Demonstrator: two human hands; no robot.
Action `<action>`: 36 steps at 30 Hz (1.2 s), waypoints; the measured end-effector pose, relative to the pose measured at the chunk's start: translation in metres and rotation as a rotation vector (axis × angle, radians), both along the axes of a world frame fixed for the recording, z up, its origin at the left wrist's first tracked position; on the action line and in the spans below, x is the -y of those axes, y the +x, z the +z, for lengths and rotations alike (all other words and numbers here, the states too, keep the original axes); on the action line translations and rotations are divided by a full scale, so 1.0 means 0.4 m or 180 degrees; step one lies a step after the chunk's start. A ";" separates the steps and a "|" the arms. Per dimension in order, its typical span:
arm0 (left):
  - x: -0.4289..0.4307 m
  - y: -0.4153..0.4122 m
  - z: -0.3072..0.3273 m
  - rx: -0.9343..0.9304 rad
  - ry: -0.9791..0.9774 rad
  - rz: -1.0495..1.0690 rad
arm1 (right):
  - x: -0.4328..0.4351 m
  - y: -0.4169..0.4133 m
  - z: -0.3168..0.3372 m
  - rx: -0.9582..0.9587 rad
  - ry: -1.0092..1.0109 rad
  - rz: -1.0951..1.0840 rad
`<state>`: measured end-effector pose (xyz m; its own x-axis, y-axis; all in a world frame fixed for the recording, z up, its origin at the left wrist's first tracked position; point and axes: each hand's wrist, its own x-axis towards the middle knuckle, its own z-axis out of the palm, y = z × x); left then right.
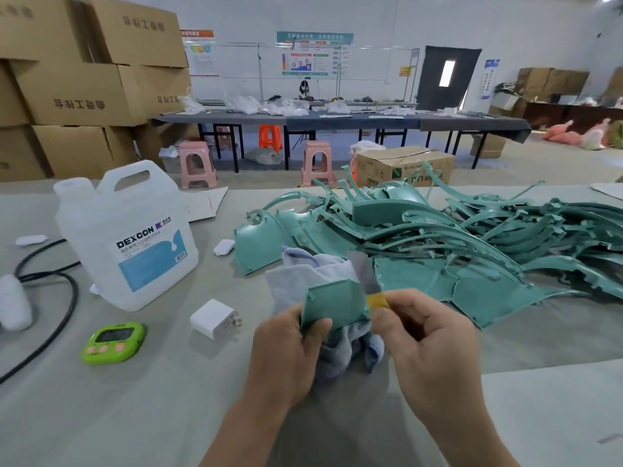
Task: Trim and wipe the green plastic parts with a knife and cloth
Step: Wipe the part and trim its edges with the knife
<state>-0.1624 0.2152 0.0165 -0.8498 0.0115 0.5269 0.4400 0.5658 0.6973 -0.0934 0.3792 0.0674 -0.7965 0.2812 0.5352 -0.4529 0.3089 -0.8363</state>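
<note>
Holding a small green part (333,306) in my left hand (286,348), thumb curled over its lower left corner, I keep the cloth (313,274) bunched behind and under it in that same grip. My right hand (428,345) pinches the knife (377,299) by its yellow handle, fingers curled, with the grey blade rising beside the part's right edge. All this is above the middle of the desk (168,399), toward its near edge. The pile (455,241) of parts sprawls toward the far right. A jug (131,230) stands far left, with a timer (113,342) and charger (214,318) nearer me.
</note>
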 end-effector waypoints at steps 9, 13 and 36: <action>-0.004 0.006 0.004 0.0019 0.0081 -0.0044 | 0.016 0.007 0.007 0.0022 0.1207 -0.0664; -0.006 0.006 0.002 0.0001 0.0005 -0.0070 | 0.014 0.017 0.022 -0.0186 0.1064 -0.0582; -0.001 -0.006 -0.007 0.0176 0.0041 0.0037 | -0.044 -0.008 -0.033 0.0220 0.0944 -0.0806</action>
